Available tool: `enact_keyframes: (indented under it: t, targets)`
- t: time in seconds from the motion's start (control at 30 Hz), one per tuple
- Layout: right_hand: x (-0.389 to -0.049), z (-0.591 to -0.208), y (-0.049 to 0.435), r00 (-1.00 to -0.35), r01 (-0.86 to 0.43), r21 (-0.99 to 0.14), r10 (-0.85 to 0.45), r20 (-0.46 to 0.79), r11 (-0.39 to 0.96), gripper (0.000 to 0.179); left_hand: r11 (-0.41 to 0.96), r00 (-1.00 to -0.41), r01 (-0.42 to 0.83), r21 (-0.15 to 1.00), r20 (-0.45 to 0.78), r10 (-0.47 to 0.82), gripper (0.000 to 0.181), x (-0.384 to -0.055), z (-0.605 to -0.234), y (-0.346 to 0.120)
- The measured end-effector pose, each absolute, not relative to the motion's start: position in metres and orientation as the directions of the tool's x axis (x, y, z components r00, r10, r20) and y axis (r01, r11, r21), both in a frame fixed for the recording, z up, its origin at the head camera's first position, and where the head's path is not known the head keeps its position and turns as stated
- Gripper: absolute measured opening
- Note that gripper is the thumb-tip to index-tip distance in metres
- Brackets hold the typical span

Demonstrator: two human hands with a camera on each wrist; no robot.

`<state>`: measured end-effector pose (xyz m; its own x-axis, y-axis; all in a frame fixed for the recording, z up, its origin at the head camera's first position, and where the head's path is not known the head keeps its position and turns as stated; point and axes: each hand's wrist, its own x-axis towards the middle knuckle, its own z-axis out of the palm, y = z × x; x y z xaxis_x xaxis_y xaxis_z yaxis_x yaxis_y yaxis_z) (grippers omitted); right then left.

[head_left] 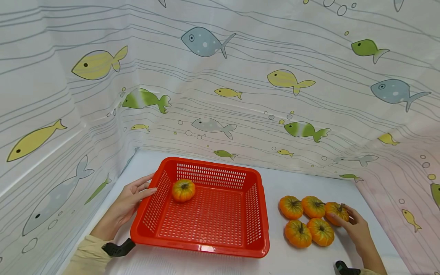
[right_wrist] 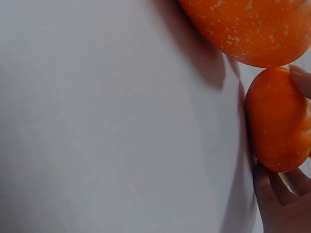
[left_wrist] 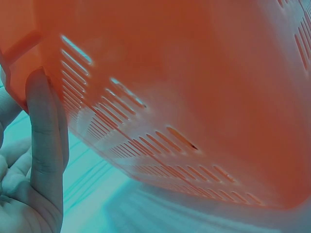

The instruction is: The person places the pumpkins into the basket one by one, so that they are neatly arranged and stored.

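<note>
A red plastic basket with slotted walls sits in the middle of the head view. At its left side, my left hand holds the rim, the thumb lying over the edge. In the left wrist view, a finger lies against the basket's wall. One small orange pumpkin rests inside, near the back left corner. To the right of the basket, my right hand grips another small pumpkin, thumb and fingers on opposite sides. The right wrist view shows this pumpkin close to the table surface.
Several more pumpkins stand in a cluster beside the gripped one, among them a back left pumpkin and a front right pumpkin. The white table is bordered by fish-patterned curtains at the back and sides.
</note>
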<state>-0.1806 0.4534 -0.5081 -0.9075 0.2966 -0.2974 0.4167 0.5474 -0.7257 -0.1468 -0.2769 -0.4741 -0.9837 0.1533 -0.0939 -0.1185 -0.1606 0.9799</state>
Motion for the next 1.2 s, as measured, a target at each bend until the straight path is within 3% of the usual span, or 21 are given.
enact_keyframes:
  t: [0.73,1.2]
  targets:
    - [-0.183,-0.507,0.456,-0.897,0.440,-0.702,0.312,-0.313,0.560,0.106,-0.159,-0.984,-0.129,0.979,-0.106,0.142,0.068,-0.146,-0.473,-0.276]
    - [-0.184,-0.480,0.449,-0.938,0.331,-0.741,0.288,-0.192,0.584,0.100,-0.154,-0.984,-0.126,0.980,-0.104,0.142,0.068,-0.147,-0.475,-0.277]
